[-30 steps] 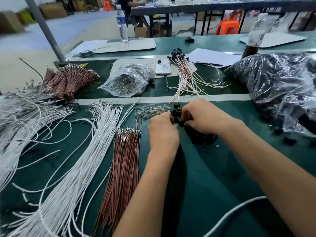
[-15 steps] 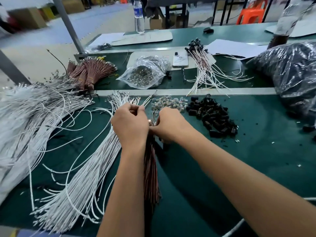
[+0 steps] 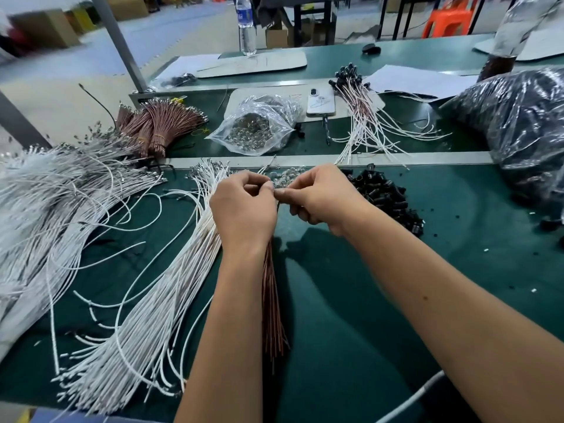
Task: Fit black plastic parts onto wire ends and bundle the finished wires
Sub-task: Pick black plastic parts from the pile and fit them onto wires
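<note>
Factory assembly floor, probably: green-matted counter (image 3: 351, 315), heaped white wires (image 3: 55, 203), bagged metal terminals (image 3: 256, 129), stacked cartons (image 3: 45, 29) beyond.

A clear plastic water bottle with a blue label (image 3: 246, 25) stands upright at the far edge of the green table (image 3: 396, 300). A white smartphone (image 3: 321, 100) lies flat on a pale board (image 3: 244, 97). White paper sheets (image 3: 418, 80) lie further right. An orange plastic stool (image 3: 448, 21) and brown cardboard boxes (image 3: 45, 29) sit on the floor beyond

Green workbench (image 3: 457, 270), grey floor (image 3: 76, 87), orange stool (image 3: 447, 22), cardboard boxes (image 3: 45, 29)
</note>
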Available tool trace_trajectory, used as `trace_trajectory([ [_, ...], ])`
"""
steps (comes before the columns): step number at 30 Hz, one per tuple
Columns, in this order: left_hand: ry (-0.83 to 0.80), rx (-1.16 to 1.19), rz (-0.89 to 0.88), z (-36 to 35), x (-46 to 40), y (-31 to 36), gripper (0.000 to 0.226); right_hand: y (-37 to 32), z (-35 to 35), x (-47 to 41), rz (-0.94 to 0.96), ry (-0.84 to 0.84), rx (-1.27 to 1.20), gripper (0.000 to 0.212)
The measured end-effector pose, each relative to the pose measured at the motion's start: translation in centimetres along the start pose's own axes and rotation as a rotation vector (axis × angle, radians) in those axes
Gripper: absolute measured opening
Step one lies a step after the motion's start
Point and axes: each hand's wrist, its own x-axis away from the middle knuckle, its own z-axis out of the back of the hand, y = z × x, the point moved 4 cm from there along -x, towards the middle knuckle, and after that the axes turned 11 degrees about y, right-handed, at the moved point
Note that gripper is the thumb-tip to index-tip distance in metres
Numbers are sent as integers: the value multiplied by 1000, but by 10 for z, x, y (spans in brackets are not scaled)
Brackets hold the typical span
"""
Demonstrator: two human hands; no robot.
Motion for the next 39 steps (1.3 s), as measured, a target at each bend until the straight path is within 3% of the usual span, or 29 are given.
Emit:
trace_trajectory([
  [6, -70, 2, -45, -6, 3, 17, 5, -7, 18, -3, 2, 46, -219, 29],
  [11, -400, 145, 48, -22, 18, 32, 9, -21, 76, -10, -17, 236, -581, 17],
  [15, -709, 422, 233, -48, 47, 54, 8, -27, 130, -5, 66, 391, -632, 21],
  [18, -840, 491, 262, -67, 68, 64, 5, -26, 158, 2, 120, 471, -656, 23],
  [20, -804, 502, 260, -79, 77, 67, 7, -21, 171, 7, 146, 473, -621, 24],
  [23, -617, 561, 235, -94, 78, 65, 10, 1, 171, 17, 137, 389, -359, 33],
  [26, -451, 467, -50, -103, 80, 61, 9, 32, 153, 30, 117, 308, -200, 26],
  [29, -385, 355, -275, -108, 82, 55, 14, 48, 147, 36, 181, 338, -220, 12],
  [34, -421, 419, -234, -113, 84, 39, 23, 51, 151, 37, 219, 416, -302, 8],
  [39, -434, 413, -100, -110, 77, 21, 16, 50, 162, 41, 239, 459, -549, 11],
])
